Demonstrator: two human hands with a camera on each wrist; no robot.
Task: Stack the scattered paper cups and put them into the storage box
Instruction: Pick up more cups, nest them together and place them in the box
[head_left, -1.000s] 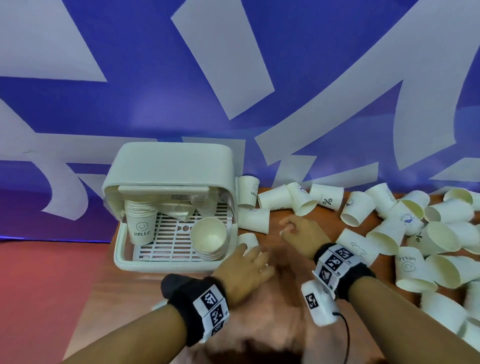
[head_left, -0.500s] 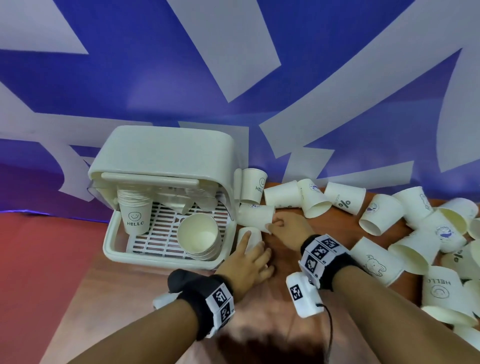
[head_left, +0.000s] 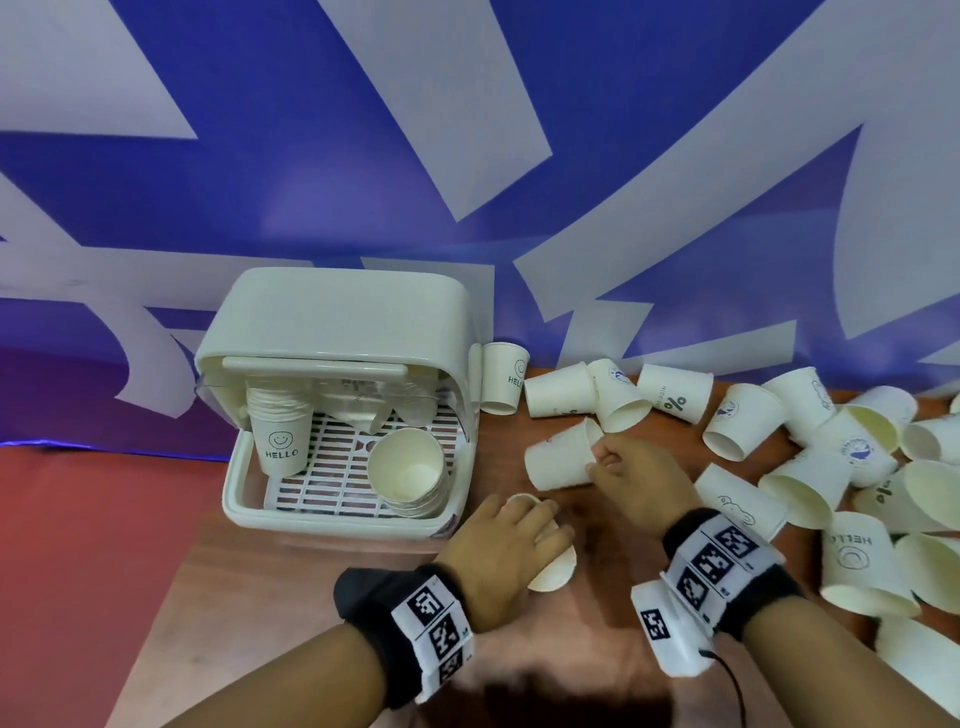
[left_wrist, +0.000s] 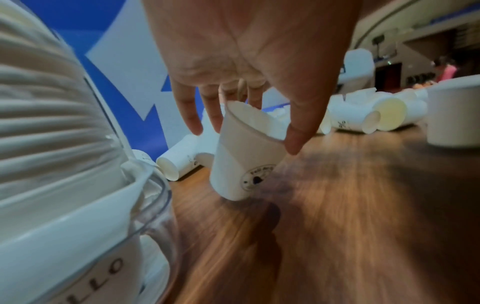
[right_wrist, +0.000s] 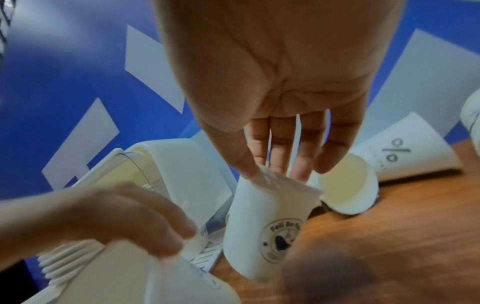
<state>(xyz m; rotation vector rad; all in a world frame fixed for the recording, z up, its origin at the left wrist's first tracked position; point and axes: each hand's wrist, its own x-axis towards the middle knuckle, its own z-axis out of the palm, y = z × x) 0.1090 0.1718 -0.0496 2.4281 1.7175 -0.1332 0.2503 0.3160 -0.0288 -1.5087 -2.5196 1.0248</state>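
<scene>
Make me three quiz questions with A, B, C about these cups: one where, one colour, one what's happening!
1. Where does the HELLO stack stand? A) inside the storage box B) on the floor C) among scattered cups
2. What colour is the table? A) green B) brown C) black
3. What is the right hand doing? A) lying flat B) holding a pen C) gripping a paper cup
Answers: A, it stands upright at the box's left side; B, bare wood shows brown; C, it pinches the rim.
</scene>
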